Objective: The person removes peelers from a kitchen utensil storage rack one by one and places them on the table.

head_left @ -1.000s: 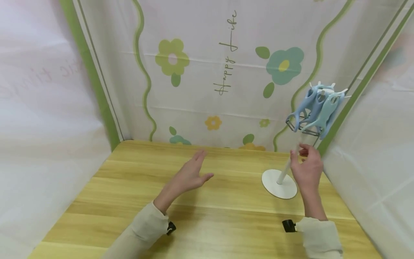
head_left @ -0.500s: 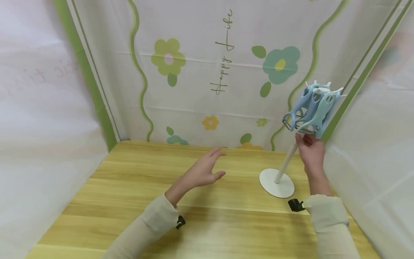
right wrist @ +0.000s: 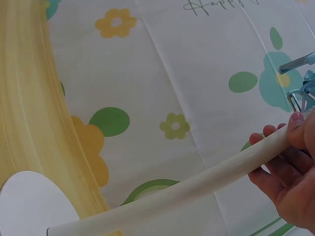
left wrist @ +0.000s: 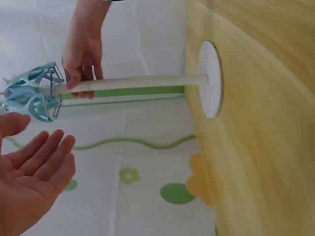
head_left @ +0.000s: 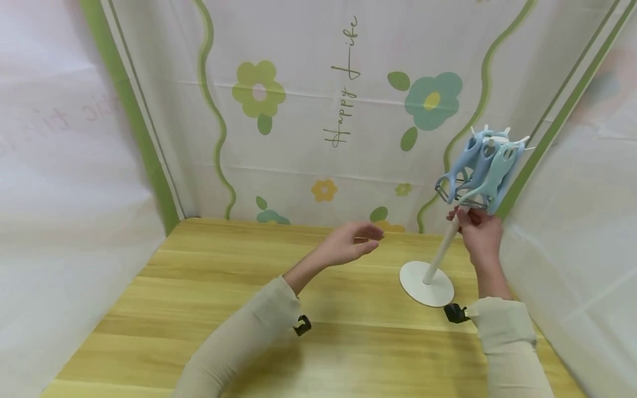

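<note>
A white stand (head_left: 440, 255) with a round base (head_left: 415, 282) stands on the table's right side. From hooks at its top hang several peelers in blue (head_left: 463, 168) and pale green (head_left: 499, 170), blades downward. My right hand (head_left: 483, 239) grips the stand's pole just below the peelers. In the right wrist view, thumb and fingers curl round the white pole (right wrist: 206, 186). My left hand (head_left: 345, 245) hovers above the table, left of the stand, its fingers relaxed and holding nothing. The left wrist view shows that palm (left wrist: 29, 191) near the peelers (left wrist: 37, 93), apart from them.
The wooden table (head_left: 199, 287) reaches back to a flower-printed curtain (head_left: 298, 127). White side sheets (head_left: 587, 237) close in on the left and right, the right one near my right hand. A black wrist device (head_left: 455, 313) hangs beside the stand's base.
My left hand has moved right toward the stand, its fingers bending slightly. My right hand has slid up the pole to just under the peelers. The stand stays in place.
</note>
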The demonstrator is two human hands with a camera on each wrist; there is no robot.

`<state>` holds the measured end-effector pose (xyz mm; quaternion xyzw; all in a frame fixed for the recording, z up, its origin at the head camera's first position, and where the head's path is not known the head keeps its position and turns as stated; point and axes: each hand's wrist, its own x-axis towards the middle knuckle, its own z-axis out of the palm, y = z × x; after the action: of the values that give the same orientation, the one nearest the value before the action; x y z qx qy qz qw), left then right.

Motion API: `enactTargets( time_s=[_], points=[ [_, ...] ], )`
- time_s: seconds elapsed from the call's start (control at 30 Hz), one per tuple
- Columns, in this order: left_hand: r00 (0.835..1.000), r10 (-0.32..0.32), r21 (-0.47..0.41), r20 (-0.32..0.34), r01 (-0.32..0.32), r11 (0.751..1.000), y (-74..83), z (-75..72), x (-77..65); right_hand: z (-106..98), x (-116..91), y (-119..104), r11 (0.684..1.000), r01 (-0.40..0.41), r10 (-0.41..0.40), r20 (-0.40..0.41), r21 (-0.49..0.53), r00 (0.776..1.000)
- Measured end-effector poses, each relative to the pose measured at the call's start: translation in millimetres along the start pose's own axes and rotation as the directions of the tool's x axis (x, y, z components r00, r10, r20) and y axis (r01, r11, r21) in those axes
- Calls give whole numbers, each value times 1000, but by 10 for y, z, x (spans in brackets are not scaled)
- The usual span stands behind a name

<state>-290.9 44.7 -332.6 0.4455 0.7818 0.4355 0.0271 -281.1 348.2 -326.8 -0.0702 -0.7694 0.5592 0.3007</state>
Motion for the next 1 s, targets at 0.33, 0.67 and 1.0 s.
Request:
enactTargets(
  time_s=[0.33,0.67,1.0],
  points=[
    [989,105,-140,-103,-119,983,437,-51,757,-26,8,1,995,7,-7,5,-97,1000],
    [982,36,-87,-183,-52,995,780,-73,1390,28,65,-9,994,54,-55,-7,-96,998],
    [992,22,-99,-127,-35,994,867,-16,1692,-9,8,-3,989,74,-73,17,-131,997]
  ],
)
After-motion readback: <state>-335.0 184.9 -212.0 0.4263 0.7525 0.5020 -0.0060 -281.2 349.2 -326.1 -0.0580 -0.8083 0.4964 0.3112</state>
